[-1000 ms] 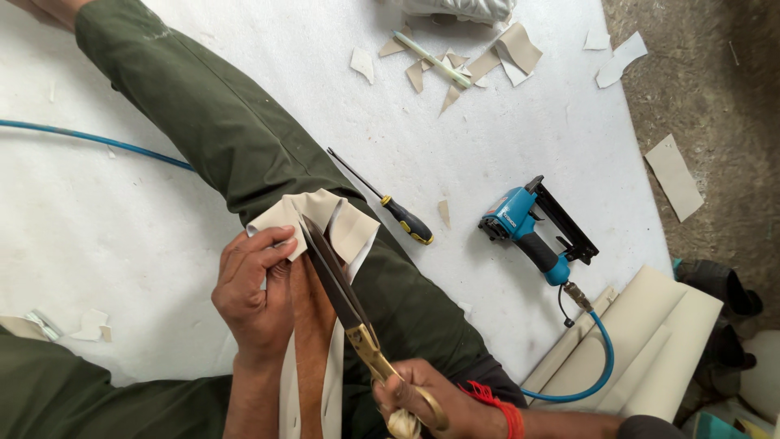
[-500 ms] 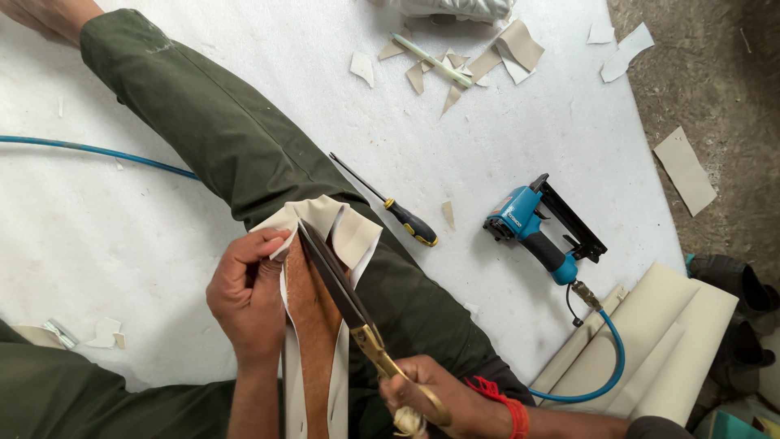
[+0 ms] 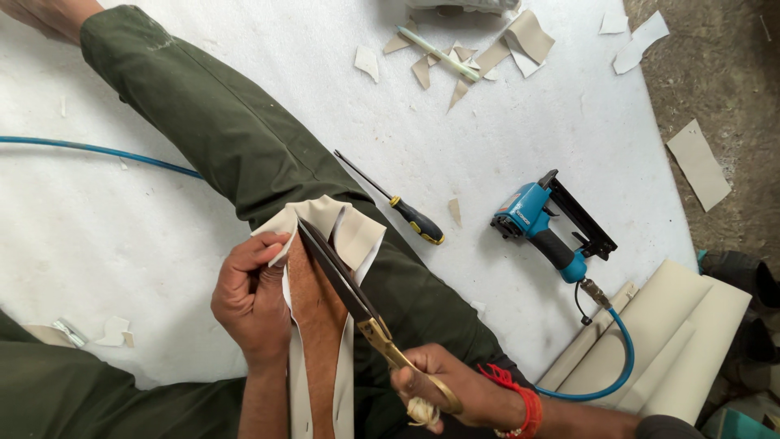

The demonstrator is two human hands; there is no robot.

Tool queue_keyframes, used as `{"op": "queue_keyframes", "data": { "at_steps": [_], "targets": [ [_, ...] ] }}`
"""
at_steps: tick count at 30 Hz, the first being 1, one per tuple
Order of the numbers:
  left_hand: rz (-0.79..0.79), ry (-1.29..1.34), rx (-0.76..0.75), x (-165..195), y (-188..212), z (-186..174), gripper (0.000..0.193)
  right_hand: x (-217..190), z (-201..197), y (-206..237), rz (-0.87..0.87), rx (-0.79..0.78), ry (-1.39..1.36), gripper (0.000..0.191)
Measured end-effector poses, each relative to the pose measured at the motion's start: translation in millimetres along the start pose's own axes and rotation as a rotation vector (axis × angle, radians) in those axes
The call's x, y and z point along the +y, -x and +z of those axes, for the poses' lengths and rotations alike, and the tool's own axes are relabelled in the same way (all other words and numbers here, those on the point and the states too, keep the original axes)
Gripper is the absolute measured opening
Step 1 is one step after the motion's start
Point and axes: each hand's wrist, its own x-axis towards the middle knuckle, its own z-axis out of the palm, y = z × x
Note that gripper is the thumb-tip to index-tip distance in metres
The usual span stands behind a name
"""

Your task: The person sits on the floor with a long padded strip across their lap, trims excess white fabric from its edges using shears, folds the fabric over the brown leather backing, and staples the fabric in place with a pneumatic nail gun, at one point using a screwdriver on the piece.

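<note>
Seated worker trimming a beige leatherette strip over the lap. The left hand pinches the strip's edge; the right hand is closed round the brass handles of the scissors. Blades point up-left, their long axis diagonal. A screwdriver and blue pneumatic stapler lie right on the white floor sheet, open room left.

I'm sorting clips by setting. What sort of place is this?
Probably an upholstery or furniture workshop, worked on the floor. A blue pneumatic stapler on an air hose lies on the white sheet, beige offcuts lie scattered, and the right hand cuts beige material with scissors.
</note>
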Motion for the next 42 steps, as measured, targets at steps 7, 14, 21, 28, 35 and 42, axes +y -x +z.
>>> {"op": "queue_keyframes", "data": {
  "at_steps": [7,14,21,28,35,42],
  "targets": [
    [0.031,0.009,-0.024,-3,-2,0,0.007,-7,-14,-2,0.002,-0.031,0.032,0.05],
    [-0.012,0.046,-0.011,-4,-2,0,0.006,-15,-19,2,-0.017,-0.063,-0.001,0.052],
    [0.009,0.021,-0.021,-6,-3,-1,0.006,-18,-19,-1,0.056,-0.008,-0.021,0.051],
    [0.008,0.035,-0.025,-6,-3,-2,0.006,-24,-19,4,0.03,-0.045,-0.014,0.051],
    [0.023,0.018,-0.005,2,-6,2,0.006,-26,-15,0,0.067,-0.011,0.024,0.047],
    [0.146,-0.141,-0.119,24,-32,3,0.045,-16,-11,12,0.065,-0.014,0.106,0.057]
  ]
}}
